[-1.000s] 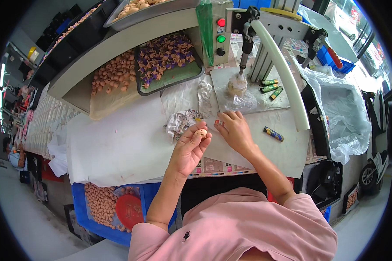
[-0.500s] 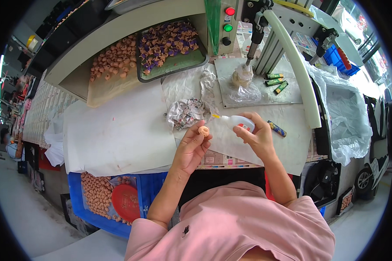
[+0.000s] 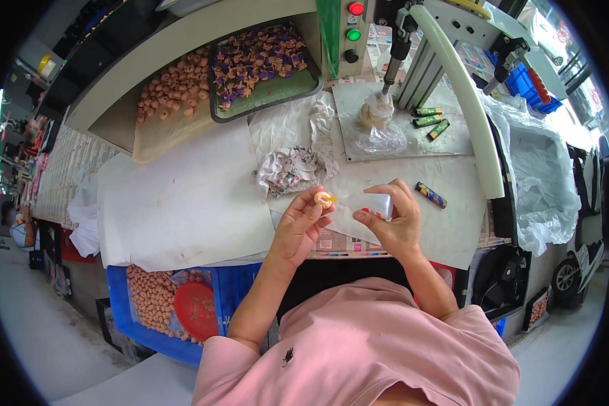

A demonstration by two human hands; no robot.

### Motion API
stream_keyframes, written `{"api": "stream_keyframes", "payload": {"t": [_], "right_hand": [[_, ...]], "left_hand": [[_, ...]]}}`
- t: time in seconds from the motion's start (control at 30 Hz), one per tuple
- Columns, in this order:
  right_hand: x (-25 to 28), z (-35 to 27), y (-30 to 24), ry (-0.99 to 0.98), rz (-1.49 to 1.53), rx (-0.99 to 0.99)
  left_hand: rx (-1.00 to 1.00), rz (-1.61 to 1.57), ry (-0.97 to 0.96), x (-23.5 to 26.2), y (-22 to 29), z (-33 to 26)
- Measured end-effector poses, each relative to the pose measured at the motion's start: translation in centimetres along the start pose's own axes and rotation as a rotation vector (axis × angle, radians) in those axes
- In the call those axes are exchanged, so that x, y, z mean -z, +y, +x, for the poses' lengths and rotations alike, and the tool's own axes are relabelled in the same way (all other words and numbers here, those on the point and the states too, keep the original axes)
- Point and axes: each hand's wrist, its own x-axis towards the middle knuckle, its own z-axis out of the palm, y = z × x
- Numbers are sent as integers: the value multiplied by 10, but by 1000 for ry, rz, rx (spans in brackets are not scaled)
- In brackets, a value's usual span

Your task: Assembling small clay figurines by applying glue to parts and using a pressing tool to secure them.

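Note:
My left hand (image 3: 300, 224) pinches a small tan round piece (image 3: 323, 199) between its fingertips, above the paper-covered bench (image 3: 183, 196). My right hand (image 3: 394, 220) grips a small white squeeze bottle (image 3: 371, 203) laid sideways, its yellow nozzle touching the tan piece. A crumpled printed rag (image 3: 289, 169) lies just beyond the hands.
A tray (image 3: 267, 95) of purple and tan pieces and a board of loose tan pieces (image 3: 176, 84) sit at the back. A press machine with red and green buttons (image 3: 352, 30), several lighters (image 3: 430, 118), a clear plastic bag (image 3: 382, 139) and a blue crate of tan pieces (image 3: 155, 298) are around.
Both hands have come nearer to me and up off the bench. My right hand picked up the white bottle and brought its nozzle to the piece in my left hand.

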Motion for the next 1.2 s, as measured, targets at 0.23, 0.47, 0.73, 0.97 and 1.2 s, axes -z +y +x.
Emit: {"api": "stream_keyframes", "payload": {"t": [0.23,0.47,0.73,0.97,1.2], "right_hand": [[-3,1,7,-3,-33,8],[3,0,9,49,-97,91],[8,-2,5,46,-109,156],[5,-2,6,44,-88,181],[7,-2,9,30,-83,174]], "left_hand": [[9,2,-7,0,0,2],[-5,-17,-10,6,-6,5],[-37,-5,-35,5,-7,5],[-46,-9,-36,5,-8,5],[-41,-7,-27,4,-8,6]]}}
